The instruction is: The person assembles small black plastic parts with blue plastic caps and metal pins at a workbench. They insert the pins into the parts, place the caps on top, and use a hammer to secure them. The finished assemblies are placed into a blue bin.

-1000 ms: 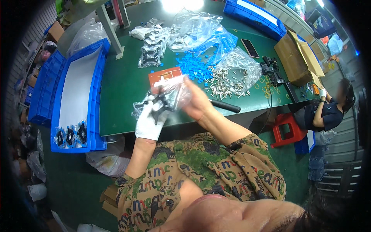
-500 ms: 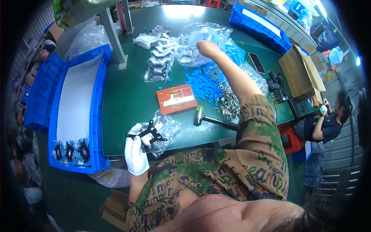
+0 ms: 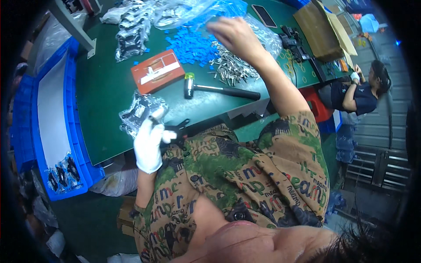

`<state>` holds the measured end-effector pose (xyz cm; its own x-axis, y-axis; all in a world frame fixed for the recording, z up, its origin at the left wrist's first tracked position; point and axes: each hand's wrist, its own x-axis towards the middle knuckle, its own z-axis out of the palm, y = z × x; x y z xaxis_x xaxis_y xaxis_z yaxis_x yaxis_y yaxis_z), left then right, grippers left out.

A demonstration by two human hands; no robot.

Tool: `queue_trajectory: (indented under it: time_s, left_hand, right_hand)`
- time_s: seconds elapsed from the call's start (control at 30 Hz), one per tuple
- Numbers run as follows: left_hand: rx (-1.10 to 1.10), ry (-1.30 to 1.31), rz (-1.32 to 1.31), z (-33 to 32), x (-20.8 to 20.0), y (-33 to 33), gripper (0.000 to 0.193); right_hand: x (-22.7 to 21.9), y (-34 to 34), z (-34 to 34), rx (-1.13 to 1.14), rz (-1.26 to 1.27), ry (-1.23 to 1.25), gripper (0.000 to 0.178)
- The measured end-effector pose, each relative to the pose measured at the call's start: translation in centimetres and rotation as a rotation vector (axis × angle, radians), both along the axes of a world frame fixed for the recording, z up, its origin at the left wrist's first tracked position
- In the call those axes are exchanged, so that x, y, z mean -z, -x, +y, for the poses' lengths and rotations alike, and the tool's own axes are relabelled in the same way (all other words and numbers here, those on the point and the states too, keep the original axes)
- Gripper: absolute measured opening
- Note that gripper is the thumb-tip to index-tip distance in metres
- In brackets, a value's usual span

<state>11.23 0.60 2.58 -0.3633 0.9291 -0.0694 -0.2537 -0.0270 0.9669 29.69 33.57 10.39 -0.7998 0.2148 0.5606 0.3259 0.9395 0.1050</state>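
Observation:
My left hand (image 3: 149,149), in a white glove, is closed on a black bracket (image 3: 180,126) with several arms, near the table's front edge. Just beyond it lies a clear plastic bag (image 3: 141,111) with dark parts inside. My right hand (image 3: 237,37) is bare and raised over the far end of the loose metal pins (image 3: 232,68), close to the pile of small blue pieces (image 3: 188,46). Motion smears its fingers, so whether it grips anything is unclear. A mallet (image 3: 219,90) with a black handle and a yellow-green end rests between my hands, beside an orange-red box (image 3: 158,72).
A blue crate (image 3: 72,118) at the left holds white sheeting and bagged black parts. Bagged parts (image 3: 131,33) lie at the back near a metal post (image 3: 74,26). Rightward are a phone (image 3: 264,16), an open carton (image 3: 318,33) and a seated person (image 3: 357,90).
My right hand has come back from the plastic bags toward the metal pins. The left hand has drawn the bracket closer to my body. The whole view has shifted.

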Motion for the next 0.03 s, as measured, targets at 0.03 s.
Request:
queue_trajectory:
  time_s: [0.03]
  left_hand:
    - [0.127, 0.057, 0.057, 0.69, 0.0, -0.64, 0.045]
  right_hand:
    - [0.32, -1.38, -0.3, 0.026, 0.007, 0.016, 0.015]
